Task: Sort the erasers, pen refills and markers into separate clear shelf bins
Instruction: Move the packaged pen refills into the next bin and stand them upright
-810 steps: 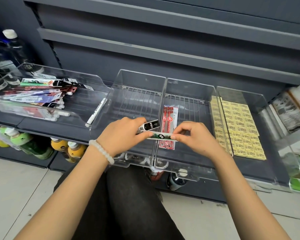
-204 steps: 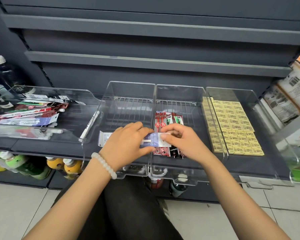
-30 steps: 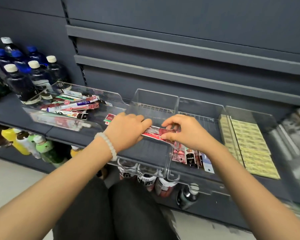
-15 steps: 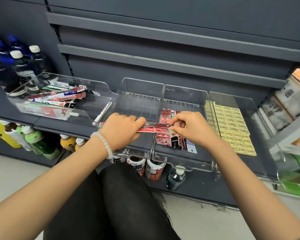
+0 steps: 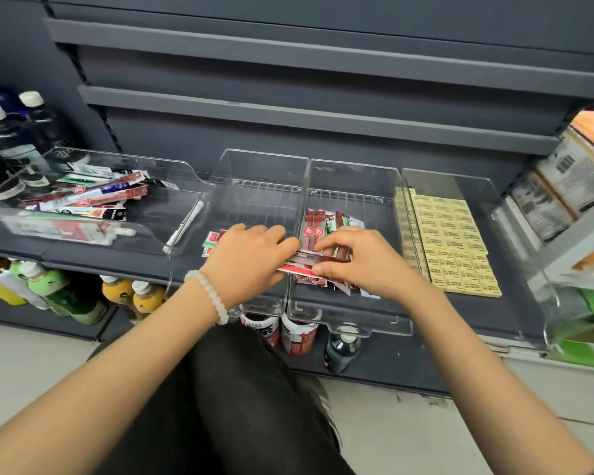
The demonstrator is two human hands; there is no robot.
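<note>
From the head view, your left hand [image 5: 251,260] and right hand [image 5: 355,260] both pinch a red refill packet [image 5: 297,268] straddling the wall between the two middle bins. Keep it level, lift it over that wall, and lay it flat on the refill pile [image 5: 323,231] in the refill bin [image 5: 354,180], just under your right hand.

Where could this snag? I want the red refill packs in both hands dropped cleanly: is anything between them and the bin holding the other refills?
Only the clear wall shared by the two middle bins: the red refill packs straddle it, left hand and right hand gripping them. The refill bin is open-topped.
</note>
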